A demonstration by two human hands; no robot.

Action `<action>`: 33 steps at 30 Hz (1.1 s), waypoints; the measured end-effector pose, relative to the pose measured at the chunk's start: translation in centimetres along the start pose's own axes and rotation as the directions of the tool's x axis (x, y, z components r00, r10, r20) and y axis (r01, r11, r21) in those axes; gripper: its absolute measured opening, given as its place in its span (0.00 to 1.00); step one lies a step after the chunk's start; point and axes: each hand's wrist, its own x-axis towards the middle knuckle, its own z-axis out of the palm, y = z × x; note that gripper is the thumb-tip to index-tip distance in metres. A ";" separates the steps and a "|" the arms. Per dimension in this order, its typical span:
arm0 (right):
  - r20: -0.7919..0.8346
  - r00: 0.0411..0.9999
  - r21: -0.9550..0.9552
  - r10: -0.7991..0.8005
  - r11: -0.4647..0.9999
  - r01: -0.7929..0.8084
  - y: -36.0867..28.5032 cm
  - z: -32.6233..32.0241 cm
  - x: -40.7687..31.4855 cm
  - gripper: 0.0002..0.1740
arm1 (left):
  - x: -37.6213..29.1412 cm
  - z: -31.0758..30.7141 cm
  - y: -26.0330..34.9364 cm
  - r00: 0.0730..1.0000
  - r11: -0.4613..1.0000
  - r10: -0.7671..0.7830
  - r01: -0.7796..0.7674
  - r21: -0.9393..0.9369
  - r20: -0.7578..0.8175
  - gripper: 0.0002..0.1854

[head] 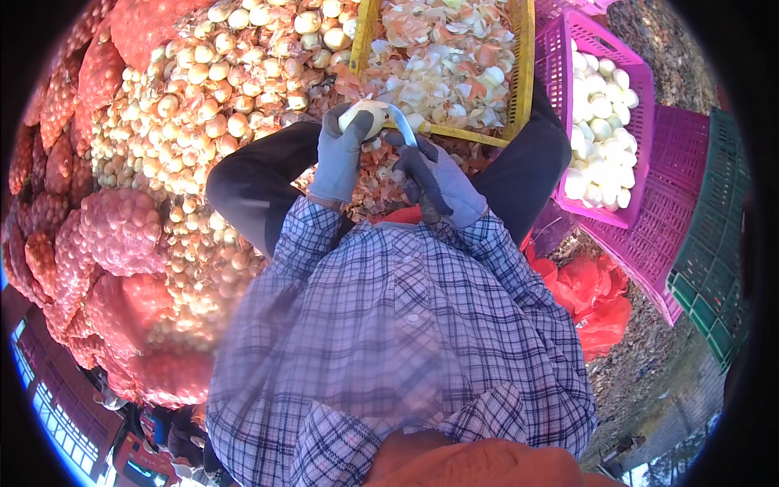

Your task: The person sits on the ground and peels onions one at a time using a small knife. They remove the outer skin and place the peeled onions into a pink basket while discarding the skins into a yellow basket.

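My left hand, in a grey work glove, holds a pale, mostly peeled onion over the near end of a yellow plastic crate. Just right of it, my right hand, gloved as well, grips a knife with a curved metal blade. The blade's tip is at the onion's right side; whether it touches is hard to tell. Onion skins fill the yellow crate, and more skins lie between my legs. Part of the knife's handle is hidden by my fingers.
Unpeeled onions are heaped at the left, with red mesh sacks of onions beyond. A pink crate of peeled white onions stands at the right, beside pink crates and green crates. Red mesh bags lie nearby. People are at lower left.
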 end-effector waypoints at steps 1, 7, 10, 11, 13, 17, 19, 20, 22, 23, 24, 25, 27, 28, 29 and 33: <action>0.047 0.999 0.200 0.016 0.979 -0.025 0.1 -0.4 0.0 0.24 | -0.2 -0.1 0.6 0.998 0.995 -0.057 0.061 -0.084 0.040 0.28; -0.217 0.975 0.127 -0.043 0.989 0.072 -1.3 -0.1 -0.1 0.23 | -1.0 -1.4 1.0 0.983 0.989 -0.025 0.050 -0.139 0.181 0.28; -0.215 0.941 -0.272 -0.262 0.941 0.199 -1.9 0.7 0.5 0.22 | -1.5 -1.0 1.0 0.979 1.000 -0.010 0.009 0.006 0.202 0.28; -0.177 0.927 -0.412 -0.332 0.880 0.236 -2.1 0.8 0.8 0.21 | -1.8 -0.7 1.1 0.980 0.998 -0.008 -0.005 0.066 0.201 0.28; -0.123 0.877 -0.476 -0.464 0.803 0.358 -2.3 1.0 1.0 0.16 | -2.3 -0.3 1.6 0.981 0.983 0.022 -0.057 0.177 0.194 0.31; -0.132 0.884 -0.535 -0.448 0.783 0.317 -2.2 0.2 0.8 0.11 | -3.3 0.2 2.7 0.980 0.963 0.020 -0.072 0.259 0.200 0.36; -0.179 0.906 -0.473 -0.385 0.841 0.264 -2.4 0.2 0.8 0.09 | -3.9 0.6 3.4 0.977 0.971 -0.037 -0.015 0.239 0.212 0.35; -0.212 0.928 -0.374 -0.306 0.903 0.212 -2.9 0.3 0.6 0.08 | -3.9 0.6 3.4 0.975 0.980 -0.065 0.022 0.199 0.213 0.35; -0.246 0.951 -0.239 -0.188 0.963 0.128 -3.1 0.4 0.5 0.09 | -3.8 0.3 3.4 0.969 0.989 -0.120 0.098 0.113 0.217 0.34; -0.256 0.955 -0.206 -0.152 0.973 0.100 -3.1 0.3 0.6 0.09 | -3.7 0.2 3.1 0.960 0.992 -0.123 0.129 -0.008 0.253 0.33; -0.263 0.958 -0.171 -0.114 0.983 0.070 -3.1 0.2 0.6 0.10 | -3.7 0.1 2.8 0.950 0.978 -0.121 0.163 -0.126 0.288 0.33; -0.267 0.958 -0.141 -0.109 0.987 0.073 -2.8 0.1 0.9 0.11 | -3.7 0.0 2.5 0.940 0.950 -0.115 0.199 -0.242 0.321 0.32; -0.271 0.958 -0.081 -0.099 0.994 0.080 -1.5 -0.5 1.6 0.13 | -3.8 0.0 2.5 0.930 0.936 -0.089 0.201 -0.289 0.358 0.35; -0.316 0.943 -0.053 -0.102 0.995 0.090 -0.6 -1.0 2.0 0.13 | -3.8 0.1 2.6 0.923 0.928 -0.074 0.202 -0.312 0.377 0.37; -0.361 0.927 -0.025 -0.104 0.994 0.102 0.3 -1.4 2.3 0.13 | -3.7 0.2 2.8 0.921 0.924 -0.077 0.210 -0.319 0.381 0.37; -0.368 0.900 -0.075 -0.235 0.972 0.224 -1.7 0.2 0.9 0.17 | -3.1 0.5 2.6 0.944 0.915 -0.057 0.179 -0.361 0.325 0.33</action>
